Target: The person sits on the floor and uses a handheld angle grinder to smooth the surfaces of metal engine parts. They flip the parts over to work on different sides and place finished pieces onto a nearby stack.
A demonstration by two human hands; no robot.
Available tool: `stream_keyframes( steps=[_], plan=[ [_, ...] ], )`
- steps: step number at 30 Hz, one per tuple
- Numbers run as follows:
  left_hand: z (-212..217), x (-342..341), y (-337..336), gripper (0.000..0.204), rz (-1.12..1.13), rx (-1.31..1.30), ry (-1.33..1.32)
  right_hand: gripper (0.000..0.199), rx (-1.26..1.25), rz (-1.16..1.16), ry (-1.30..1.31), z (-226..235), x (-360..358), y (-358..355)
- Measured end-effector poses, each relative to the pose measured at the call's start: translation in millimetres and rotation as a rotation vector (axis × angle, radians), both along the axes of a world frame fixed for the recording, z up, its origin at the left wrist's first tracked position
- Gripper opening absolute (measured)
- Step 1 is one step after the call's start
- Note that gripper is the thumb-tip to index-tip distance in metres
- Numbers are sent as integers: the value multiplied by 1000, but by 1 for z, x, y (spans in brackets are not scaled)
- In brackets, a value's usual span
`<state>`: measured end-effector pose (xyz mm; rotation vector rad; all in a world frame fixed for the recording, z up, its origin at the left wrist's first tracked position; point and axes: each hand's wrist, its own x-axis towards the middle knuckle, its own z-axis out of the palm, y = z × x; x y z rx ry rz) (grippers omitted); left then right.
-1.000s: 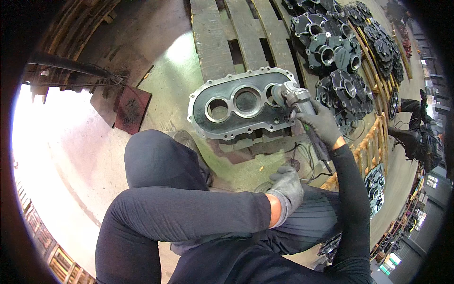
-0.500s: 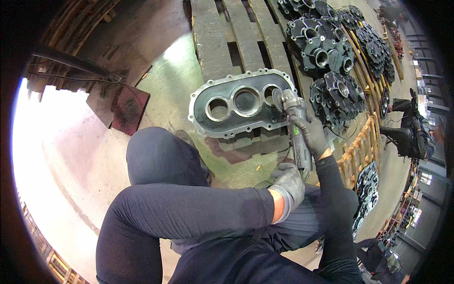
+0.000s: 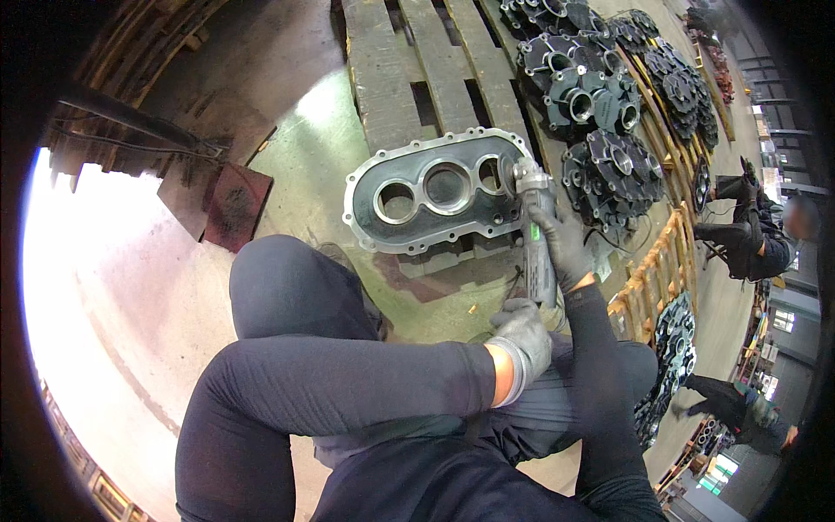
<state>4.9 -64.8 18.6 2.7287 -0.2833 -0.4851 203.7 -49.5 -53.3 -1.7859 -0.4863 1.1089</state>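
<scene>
A grey angle grinder (image 3: 538, 270) stands nearly upright in view, its head at the right end of an oval metal housing cover (image 3: 417, 232) with three round bores. My right hand (image 3: 564, 248), in a dark grey glove, is wrapped round the grinder's body. The grinder's disc sits by the cover's right bore, seen nearly edge-on. Close against the grinder's rear end, my gloved left hand (image 3: 524, 337) is closed; what lies inside its fingers is hidden. The cover has a pale machined rim with bolt holes and a dark inner face.
Behind the cover lies a wooden pallet (image 3: 383, 83). Dark castings (image 3: 609, 165) are stacked on pallets to the right. A reddish plate (image 3: 237, 204) lies on the floor at left. Two other people (image 3: 752, 230) are at the far right, away from my hands.
The grinder has swung slightly left and more upright, its disc now turned more edge-on at the cover's right end. Both hands shifted slightly left with it. A person at lower right has moved.
</scene>
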Motion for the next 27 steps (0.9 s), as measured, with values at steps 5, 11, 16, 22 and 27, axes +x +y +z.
stream_keyframes(
  steps=[5,11,16,22,27],
  plan=[
    [15,12,11,30,-74,14,88,48,-82,-10,-16,-16,37,5],
    [6,12,10,28,-46,29,19,42,-77,5,-8,9,-1,-9],
    [12,7,7,25,-1,-30,-23,44,-48,-121,304,18,-27,-41],
    [17,-11,11,17,45,-194,-61,45,47,-116,151,44,-12,-49],
    [23,-6,19,13,32,-79,-146,57,-128,-56,-444,35,48,-78]
  ],
)
